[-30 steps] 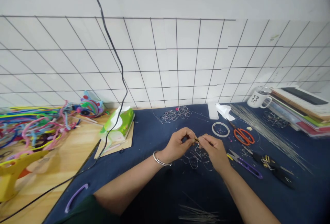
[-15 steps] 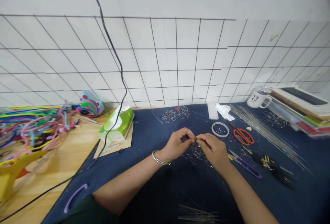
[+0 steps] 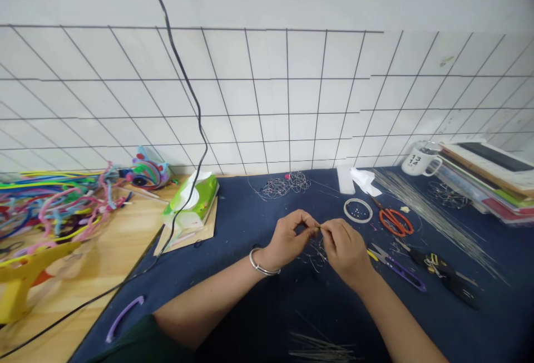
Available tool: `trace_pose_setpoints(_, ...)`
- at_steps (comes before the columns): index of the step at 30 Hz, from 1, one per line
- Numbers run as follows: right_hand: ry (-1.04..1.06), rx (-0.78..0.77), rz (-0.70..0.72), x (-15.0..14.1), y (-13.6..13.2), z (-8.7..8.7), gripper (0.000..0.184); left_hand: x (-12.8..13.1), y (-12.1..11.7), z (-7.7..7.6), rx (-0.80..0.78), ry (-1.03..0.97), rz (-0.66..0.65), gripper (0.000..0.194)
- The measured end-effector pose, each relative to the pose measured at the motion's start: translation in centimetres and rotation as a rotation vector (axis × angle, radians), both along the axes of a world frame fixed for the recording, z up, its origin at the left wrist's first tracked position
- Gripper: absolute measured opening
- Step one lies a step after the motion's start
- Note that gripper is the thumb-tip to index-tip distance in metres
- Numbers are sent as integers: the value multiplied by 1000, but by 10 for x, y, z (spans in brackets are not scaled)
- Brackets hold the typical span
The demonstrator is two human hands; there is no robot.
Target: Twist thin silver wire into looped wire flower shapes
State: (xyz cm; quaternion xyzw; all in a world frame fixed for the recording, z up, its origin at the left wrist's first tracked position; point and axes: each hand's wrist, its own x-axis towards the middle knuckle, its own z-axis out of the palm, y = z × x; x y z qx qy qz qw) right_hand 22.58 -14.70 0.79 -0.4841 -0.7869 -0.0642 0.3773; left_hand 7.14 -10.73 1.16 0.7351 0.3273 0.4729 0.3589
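My left hand [image 3: 293,236], a silver bangle on its wrist, pinches something tiny between thumb and forefinger. Opposite it, fingertips almost meeting, my right hand [image 3: 345,246] is closed in a pinch too. What lies between the fingertips is too small to name; it may be thin wire. Below and behind the hands, a tangle of fine wire [image 3: 314,256] rests on the dark blue cloth [image 3: 246,212], partly hidden by the right hand. Close to the right hand are purple-handled snips [image 3: 403,273] and a round clear dish [image 3: 357,210] with small beads.
Right of the hands lie orange-handled scissors [image 3: 395,222], black pliers [image 3: 453,282] and long straight wires [image 3: 434,218]. A mug [image 3: 418,163] stands beside stacked books. Further left are a tissue pack [image 3: 192,201], a hanging black cord [image 3: 183,76], a yellow glue gun [image 3: 25,276] and pipe cleaners [image 3: 62,199].
The fingers of my right hand have shifted slightly at the pinch, and both hands stay close together. The whole view has moved a little.
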Motion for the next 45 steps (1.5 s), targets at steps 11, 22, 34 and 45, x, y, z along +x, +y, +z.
trace_pose_setpoints(11, 197, -54, -80, -9, 0, -2, 8, 7, -8, -9, 69, -64, 120, 3)
trace_pose_setpoints(22, 513, -254, -174, -9, -2, 4, 6, 1, 5, 6, -228, -25, -217, 9)
trace_pose_setpoints(34, 668, -369, -140, 20, 3, 16, 8, -8, 18, 8, -174, 231, -250, 9)
trace_pose_setpoints(45, 340, -399, 115, 22, 5, 13, 10, -6, 14, 7, 55, 278, -166, 15)
